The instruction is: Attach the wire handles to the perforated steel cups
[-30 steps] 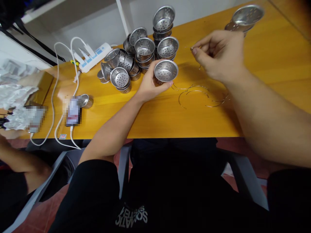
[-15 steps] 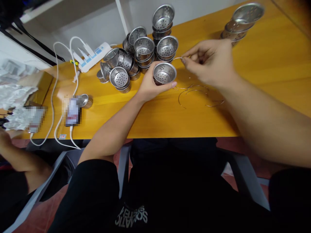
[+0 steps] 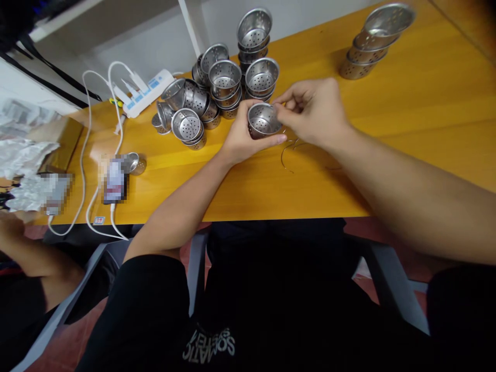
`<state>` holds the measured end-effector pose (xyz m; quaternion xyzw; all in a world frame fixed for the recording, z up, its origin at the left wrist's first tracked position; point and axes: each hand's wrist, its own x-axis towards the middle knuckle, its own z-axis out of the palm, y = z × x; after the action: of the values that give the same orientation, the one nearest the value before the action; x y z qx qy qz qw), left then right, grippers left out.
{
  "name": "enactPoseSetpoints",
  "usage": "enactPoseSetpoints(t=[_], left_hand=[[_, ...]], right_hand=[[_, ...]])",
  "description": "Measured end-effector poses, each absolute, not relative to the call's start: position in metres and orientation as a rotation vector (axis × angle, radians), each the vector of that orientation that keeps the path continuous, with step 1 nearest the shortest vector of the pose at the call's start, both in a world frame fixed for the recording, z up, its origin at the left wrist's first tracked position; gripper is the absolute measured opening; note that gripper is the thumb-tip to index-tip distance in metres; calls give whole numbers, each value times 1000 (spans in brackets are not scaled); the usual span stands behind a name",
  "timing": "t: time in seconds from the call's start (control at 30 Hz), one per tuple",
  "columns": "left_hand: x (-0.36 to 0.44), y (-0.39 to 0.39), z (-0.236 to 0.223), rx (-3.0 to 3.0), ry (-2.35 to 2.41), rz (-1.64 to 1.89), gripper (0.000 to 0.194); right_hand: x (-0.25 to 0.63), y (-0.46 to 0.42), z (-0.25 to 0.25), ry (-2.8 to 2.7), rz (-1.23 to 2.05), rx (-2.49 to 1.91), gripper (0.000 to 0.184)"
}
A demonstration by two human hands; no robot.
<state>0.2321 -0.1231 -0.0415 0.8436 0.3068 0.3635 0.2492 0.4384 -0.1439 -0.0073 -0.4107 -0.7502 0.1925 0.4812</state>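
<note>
My left hand [image 3: 241, 135] is wrapped round a perforated metal strainer cup [image 3: 263, 120], its mouth tilted toward me. At the cup's right rim, the thumb and forefinger of my right hand [image 3: 310, 109] are pinched together. A thin wire was visible in that pinch a moment earlier; my fingers now mostly hide it. Several thin curved wires [image 3: 285, 160] lie on the table just below and right of the cup, partly behind my right hand.
Stacks of perforated cups [image 3: 225, 80] stand behind my left hand, with another stack [image 3: 360, 62] at the back right. A power strip [image 3: 149, 93], white cables, a phone [image 3: 115, 181] and a single cup [image 3: 135, 164] lie leftward. A neighbour's arm [image 3: 42, 253] is at far left.
My right hand has moved left, bringing the pinched wire to the cup's rim. My left hand still holds the cup, which has shifted slightly to the right. The view has shifted a little.
</note>
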Motion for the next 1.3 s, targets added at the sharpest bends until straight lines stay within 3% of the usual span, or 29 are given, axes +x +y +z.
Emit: enactPoseSetpoints(t=[0.47, 0.7, 0.97, 1.3], left_hand=[[237, -128, -33, 2155, 903, 1062, 96], [231, -123, -28, 1926, 846, 1051, 86], [225, -120, -37, 2093, 743, 941, 90], [228, -121, -40, 2248, 864, 939, 78]], right_hand=[[440, -119, -41, -1758, 490, -968, 40], [474, -97, -66, -1823, 733, -826, 38], [479, -106, -55, -1890, 1034, -780, 49], [465, -119, -33, -1908, 993, -778, 56]])
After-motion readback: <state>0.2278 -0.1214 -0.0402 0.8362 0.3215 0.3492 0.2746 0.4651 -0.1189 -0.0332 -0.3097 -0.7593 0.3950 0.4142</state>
